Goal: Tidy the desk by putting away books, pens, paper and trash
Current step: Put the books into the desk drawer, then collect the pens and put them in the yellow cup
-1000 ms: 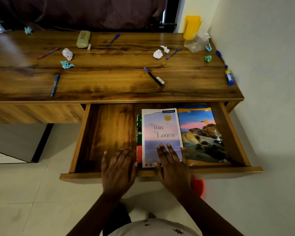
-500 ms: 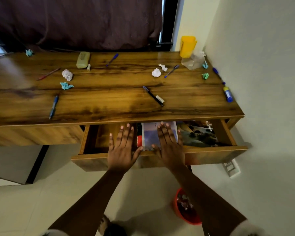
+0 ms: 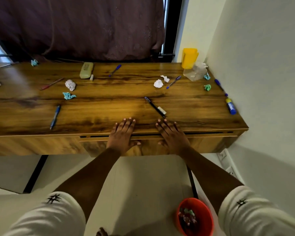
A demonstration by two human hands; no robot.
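The left hand (image 3: 122, 136) and right hand (image 3: 171, 135) lie flat side by side against the closed drawer (image 3: 203, 143); their fingers are straight, spread over the front edge of the desk (image 3: 109, 106), holding nothing. A black pen (image 3: 155, 107) lies just beyond the right fingertips; a blue pen (image 3: 54, 116) lies well to the left; a white paper wad (image 3: 158, 83) and a teal wad (image 3: 68, 95) sit farther back; a red bin (image 3: 204, 217) holding scraps stands on the floor.

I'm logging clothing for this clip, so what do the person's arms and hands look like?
Short off-white sleeves: the left sleeve and right sleeve each carry a small black star-like mark. The forearms are bare. The left grip and right grip show no gloves, rings or watch.
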